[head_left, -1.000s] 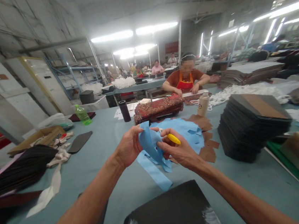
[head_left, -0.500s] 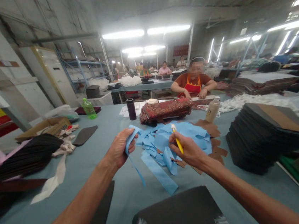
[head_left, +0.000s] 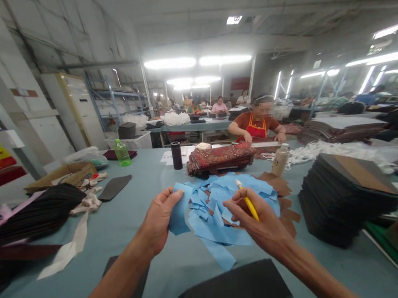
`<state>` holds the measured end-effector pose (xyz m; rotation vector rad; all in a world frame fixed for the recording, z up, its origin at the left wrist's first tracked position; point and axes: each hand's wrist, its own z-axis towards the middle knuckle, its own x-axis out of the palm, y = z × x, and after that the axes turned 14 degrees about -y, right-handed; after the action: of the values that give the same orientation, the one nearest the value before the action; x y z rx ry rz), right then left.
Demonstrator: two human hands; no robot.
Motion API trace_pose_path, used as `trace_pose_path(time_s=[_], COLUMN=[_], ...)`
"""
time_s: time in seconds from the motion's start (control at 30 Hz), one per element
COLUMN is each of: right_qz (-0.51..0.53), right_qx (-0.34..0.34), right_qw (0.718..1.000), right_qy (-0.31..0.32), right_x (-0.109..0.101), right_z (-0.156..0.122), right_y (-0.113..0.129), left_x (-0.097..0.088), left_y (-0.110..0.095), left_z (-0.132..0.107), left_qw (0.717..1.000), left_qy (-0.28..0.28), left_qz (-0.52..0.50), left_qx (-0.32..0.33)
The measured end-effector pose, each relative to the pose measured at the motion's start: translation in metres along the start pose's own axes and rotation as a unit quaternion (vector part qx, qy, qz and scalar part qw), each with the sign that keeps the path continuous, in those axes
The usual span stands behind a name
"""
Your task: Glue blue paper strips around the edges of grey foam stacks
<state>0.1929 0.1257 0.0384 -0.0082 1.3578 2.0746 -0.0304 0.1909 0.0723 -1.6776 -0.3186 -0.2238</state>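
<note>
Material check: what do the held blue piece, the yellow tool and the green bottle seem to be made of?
Blue piece: thin, matte fabric, perhaps nonwoven; it looks shine-free, though paper can't be ruled out. Yellow tool: probably smooth hard plastic, judging by its even, bright colour. Green bottle: likely glossy tinted plastic; light shows through.

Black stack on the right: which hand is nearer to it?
Right. The right hand, holding a yellow tool, is left of the black stack, apart from it; the left hand, holding a blue piece, is farther left, beside the blue pile.
</note>
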Motion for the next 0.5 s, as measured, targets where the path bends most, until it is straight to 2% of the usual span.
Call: trace_pose_path(time_s=[0.03, 0.1, 0.23, 0.37, 0.5], right_qz=[0.026, 0.144, 0.244, 0.277, 0.280], right_qx=[0.007, 0.075, 0.142, 0.128, 0.086], right_qw=[1.000, 0.986, 0.956, 0.948, 0.953], right_qy=[-0.003, -0.038, -0.086, -0.096, -0.081], right_x=[-0.001, -0.003, -0.010, -0.024, -0.037], right_z=[-0.010, -0.027, -0.047, -0.056, -0.076], right_y=[0.012, 0.035, 0.066, 0.072, 0.080], left_x=[0.006, 0.017, 0.037, 0.047, 0.046], left_y=[-0.004, -0.011, -0.024, -0.036, -0.038], left_z=[-0.010, -0.030, -0.071, -0.109, -0.142], left_qw=[1.000, 0.999, 0.992, 0.977, 0.964], left_qy=[0.016, 0.045, 0.110, 0.191, 0.211], left_qz=[0.001, -0.001, 0.001, 0.009, 0.083], left_qx=[0.003, 0.011, 0.057, 0.092, 0.136])
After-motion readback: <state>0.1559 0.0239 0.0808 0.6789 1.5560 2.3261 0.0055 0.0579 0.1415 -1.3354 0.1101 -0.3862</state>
